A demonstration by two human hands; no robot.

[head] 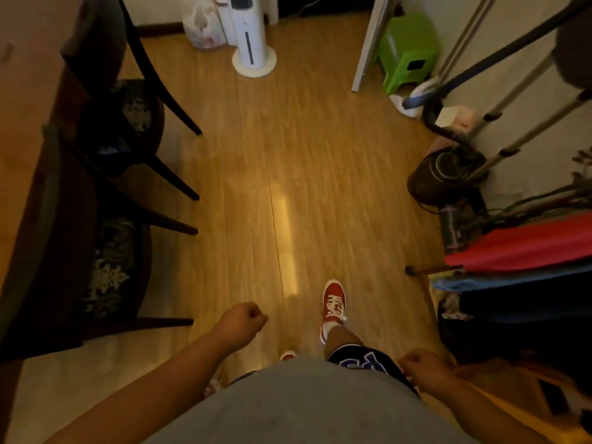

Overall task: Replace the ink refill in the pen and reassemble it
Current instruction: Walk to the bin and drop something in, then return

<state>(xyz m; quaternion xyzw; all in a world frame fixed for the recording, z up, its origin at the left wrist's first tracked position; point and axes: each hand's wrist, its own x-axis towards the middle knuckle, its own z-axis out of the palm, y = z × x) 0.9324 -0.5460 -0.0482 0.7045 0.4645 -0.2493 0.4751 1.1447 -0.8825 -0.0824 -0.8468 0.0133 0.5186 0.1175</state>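
Note:
No pen or ink refill shows in the head view. I am standing on a wooden floor point(288, 155) and looking down at my body. My left hand point(242, 322) is held out in front at lower centre, curled into a loose fist with nothing visible in it. My right hand point(419, 366) hangs by my right hip, also curled shut with nothing seen in it. A red shoe point(333, 304) steps forward between the hands.
A wooden table point(22, 149) runs along the left with two dark chairs point(128, 123) tucked beside it. A white tower fan point(250, 33) stands at the far end. A green stool point(408, 49), a vacuum cleaner point(445, 174) and hanging clothes point(519, 248) crowd the right side.

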